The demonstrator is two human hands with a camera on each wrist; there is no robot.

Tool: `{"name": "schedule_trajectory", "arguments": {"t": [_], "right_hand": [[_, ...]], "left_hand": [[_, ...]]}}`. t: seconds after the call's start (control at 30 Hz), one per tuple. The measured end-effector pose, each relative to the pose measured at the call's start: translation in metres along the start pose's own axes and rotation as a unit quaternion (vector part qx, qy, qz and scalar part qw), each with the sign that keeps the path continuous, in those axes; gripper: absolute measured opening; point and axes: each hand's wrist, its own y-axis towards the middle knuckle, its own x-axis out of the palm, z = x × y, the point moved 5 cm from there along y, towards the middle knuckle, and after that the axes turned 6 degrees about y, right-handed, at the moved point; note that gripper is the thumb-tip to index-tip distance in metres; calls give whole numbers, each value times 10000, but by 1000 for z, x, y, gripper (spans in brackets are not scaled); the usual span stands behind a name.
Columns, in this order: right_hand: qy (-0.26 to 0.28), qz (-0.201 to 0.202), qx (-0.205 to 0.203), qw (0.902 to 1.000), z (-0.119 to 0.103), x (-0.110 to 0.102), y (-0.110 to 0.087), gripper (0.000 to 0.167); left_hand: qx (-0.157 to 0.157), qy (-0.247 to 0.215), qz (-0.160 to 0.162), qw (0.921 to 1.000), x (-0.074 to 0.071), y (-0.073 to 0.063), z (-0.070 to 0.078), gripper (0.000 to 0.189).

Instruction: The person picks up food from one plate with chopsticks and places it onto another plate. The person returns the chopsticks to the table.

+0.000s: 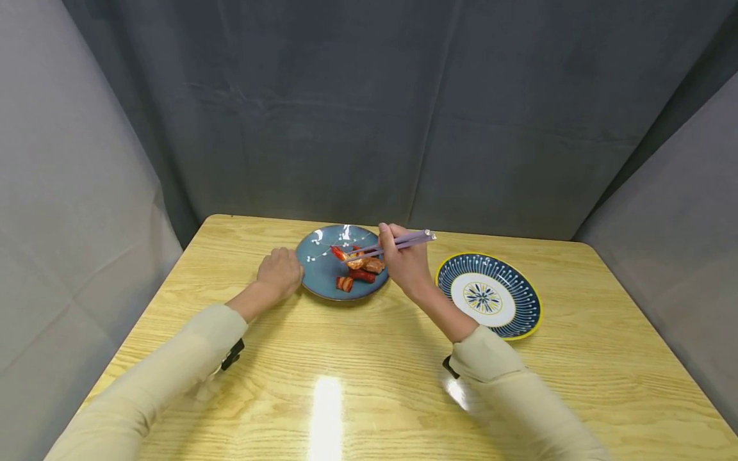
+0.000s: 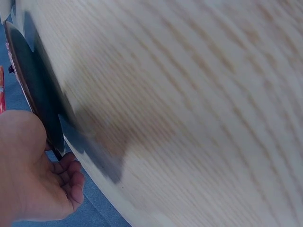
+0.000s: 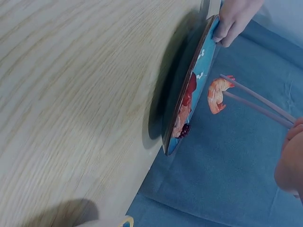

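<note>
My left hand (image 1: 279, 274) grips the left rim of a blue plate (image 1: 319, 282) with white blossoms; in the left wrist view its fingers curl at the plate's edge. With my right hand (image 1: 408, 262) I hold a pair of lilac chopsticks (image 1: 410, 239). Their tips pinch an orange-and-white shrimp (image 3: 216, 94), which the right wrist view shows lifted off the plate. On the plate lie a red sausage-like piece (image 1: 362, 276), a striped bacon-like piece (image 1: 344, 283) and a browned piece of meat (image 1: 375, 264). A dark berry-like thing (image 3: 184, 131) shows at the plate's edge.
Right of the blue plate, a patterned plate (image 1: 483, 299) with a yellow rim and white centre stands on the wooden table (image 1: 277, 384), partly behind my right forearm. Dark curtain (image 1: 323, 128) hangs behind the table, with pale cloth at both sides.
</note>
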Motion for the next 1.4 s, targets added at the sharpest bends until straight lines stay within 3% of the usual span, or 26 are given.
{"name": "schedule_trajectory", "arguments": {"t": [0.33, 0.9, 1.13, 1.4], "right_hand": [[4, -266, -207, 9994, -2, 18, 2, 34], [180, -773, -17, 9968, 9, 32, -4, 33], [271, -833, 120, 9961, 48, 38, -6, 35], [9, -905, -22, 9959, 55, 41, -7, 37]], "left_hand": [[-62, -85, 1, 9999, 0, -2, -2, 34], [-62, -97, -128, 9999, -1, 0, -1, 34], [-71, -101, -110, 9999, -1, 0, -1, 34], [-55, -75, -107, 9999, 1, 1, -1, 34]]}}
